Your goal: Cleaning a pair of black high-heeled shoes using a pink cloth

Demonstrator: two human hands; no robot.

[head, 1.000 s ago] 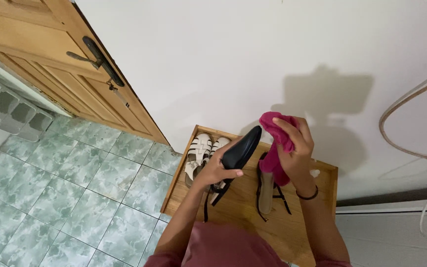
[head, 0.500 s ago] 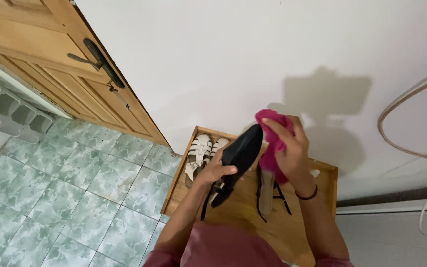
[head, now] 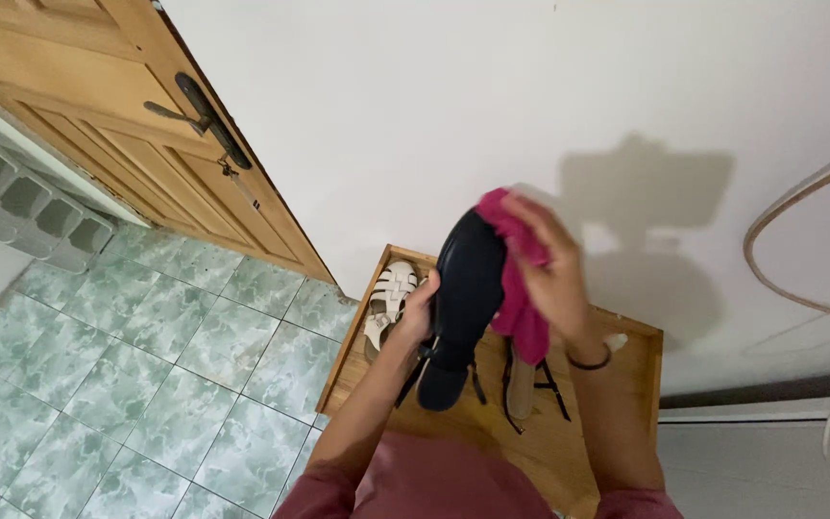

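Observation:
My left hand [head: 419, 309] grips a black pointed shoe [head: 461, 298] by its side, sole facing up, above a wooden shoe rack [head: 626, 370]. My right hand [head: 551, 274] holds a pink cloth [head: 515, 288] pressed against the shoe's toe and right edge. The shoe's black straps hang down near its heel. Under my hands, its mate [head: 521, 383], a tan-soled black strappy shoe, lies on the rack.
A pair of white strappy sandals [head: 391, 293] sits at the rack's left end. A wooden door [head: 127, 144] with a dark handle stands at the left, above green marbled floor tiles [head: 146, 365]. A white wall rises behind, with a cable [head: 770, 231] at right.
The black shoe has been turned and lifted, its toe now pointing up toward the wall. My right hand with the pink cloth has come onto the shoe's toe.

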